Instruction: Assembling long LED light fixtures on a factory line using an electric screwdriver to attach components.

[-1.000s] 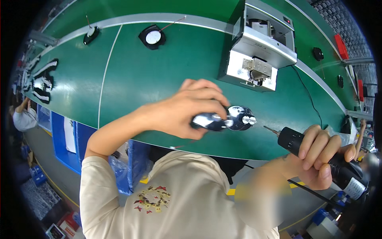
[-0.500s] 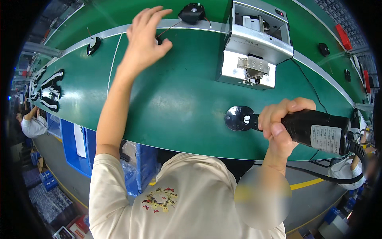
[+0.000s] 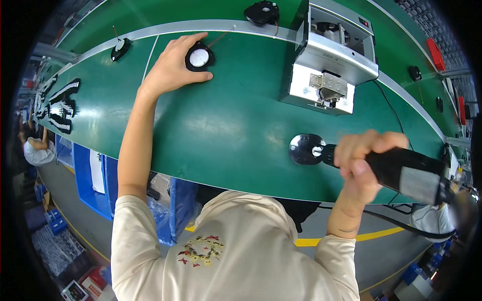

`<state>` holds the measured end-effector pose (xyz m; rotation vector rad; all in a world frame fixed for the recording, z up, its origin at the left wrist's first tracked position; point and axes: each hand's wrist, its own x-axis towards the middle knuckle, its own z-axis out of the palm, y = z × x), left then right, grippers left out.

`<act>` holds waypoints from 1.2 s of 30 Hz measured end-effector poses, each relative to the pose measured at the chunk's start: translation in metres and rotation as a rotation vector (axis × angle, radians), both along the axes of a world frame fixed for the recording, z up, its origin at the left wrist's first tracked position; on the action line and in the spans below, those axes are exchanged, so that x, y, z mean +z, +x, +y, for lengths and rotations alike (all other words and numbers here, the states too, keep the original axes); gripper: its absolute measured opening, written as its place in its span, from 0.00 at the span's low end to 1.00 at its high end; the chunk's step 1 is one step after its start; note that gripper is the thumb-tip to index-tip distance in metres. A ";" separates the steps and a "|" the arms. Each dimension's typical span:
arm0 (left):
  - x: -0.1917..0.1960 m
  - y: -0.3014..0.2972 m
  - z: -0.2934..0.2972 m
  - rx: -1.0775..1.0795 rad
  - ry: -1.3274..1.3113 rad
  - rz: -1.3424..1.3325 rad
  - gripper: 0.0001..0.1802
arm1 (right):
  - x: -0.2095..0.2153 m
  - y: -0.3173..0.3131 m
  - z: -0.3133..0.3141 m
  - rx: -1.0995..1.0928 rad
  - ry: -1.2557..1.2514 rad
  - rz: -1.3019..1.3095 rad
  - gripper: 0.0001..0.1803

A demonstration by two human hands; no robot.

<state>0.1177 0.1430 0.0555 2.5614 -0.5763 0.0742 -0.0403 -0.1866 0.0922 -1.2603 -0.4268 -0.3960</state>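
Note:
My left hand curls round a black round part with a white disc in its middle, thumb and fingers on either side of it. A thin reddish wire runs from that part toward the grey rail. Gripped in my right hand is a black electric screwdriver, lying nearly level with a cable at its rear end. The screwdriver's front end points left, over the edge of a shiny dark round dish. Motion blurs the right hand somewhat.
A silver screw feeder stands at the back right of the green table. Other black parts lie behind the rail and at the left. Black toothed pieces are stacked far left. Blue bins stand below the front edge.
My left hand has lowered and drawn left, its fingers closing round the black round part, which was mostly hidden before. My right hand keeps the screwdriver at the dish, with little shift.

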 end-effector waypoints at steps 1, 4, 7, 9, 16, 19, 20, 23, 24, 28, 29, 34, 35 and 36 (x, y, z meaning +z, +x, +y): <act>0.001 -0.002 0.000 -0.005 0.000 -0.007 0.44 | 0.012 0.002 -0.001 0.002 -0.011 -0.056 0.20; 0.003 -0.013 0.013 0.071 -0.021 0.026 0.46 | 0.049 0.019 -0.010 0.119 0.019 -0.161 0.19; 0.013 -0.033 0.032 0.085 -0.225 0.254 0.44 | 0.076 0.052 -0.033 0.169 0.165 -0.250 0.18; 0.021 -0.046 0.034 0.032 -0.358 0.338 0.41 | 0.085 0.077 -0.047 -0.005 0.356 -0.262 0.16; 0.032 -0.045 0.046 -0.103 -0.477 0.726 0.27 | 0.080 0.135 -0.048 -0.517 0.140 -0.100 0.19; 0.026 -0.036 0.027 0.056 -0.344 0.838 0.30 | 0.081 0.112 -0.090 -0.146 0.310 -0.252 0.11; 0.024 -0.035 0.023 0.103 -0.275 0.811 0.31 | 0.083 0.104 -0.106 -0.064 0.272 -0.226 0.09; 0.027 -0.033 0.022 0.247 -0.050 0.526 0.30 | 0.089 0.079 -0.107 -0.088 0.226 -0.216 0.07; 0.037 -0.038 0.016 0.323 -0.005 0.415 0.28 | 0.088 0.070 -0.114 -0.075 0.238 -0.199 0.07; 0.041 -0.077 0.011 0.203 0.007 0.097 0.27 | 0.073 0.033 -0.132 -0.095 0.190 -0.180 0.08; 0.038 -0.085 0.002 0.178 0.003 0.107 0.27 | 0.066 0.025 -0.130 -0.068 0.181 -0.182 0.08; 0.021 -0.105 -0.037 -0.015 0.002 0.119 0.17 | 0.055 0.011 -0.088 -0.226 0.040 -0.261 0.32; 0.017 -0.106 -0.040 -0.172 -0.153 0.072 0.15 | 0.052 0.010 -0.086 -0.232 0.034 -0.257 0.32; 0.013 -0.107 -0.055 -0.333 -0.229 0.032 0.13 | 0.051 0.007 -0.086 -0.218 -0.022 -0.256 0.33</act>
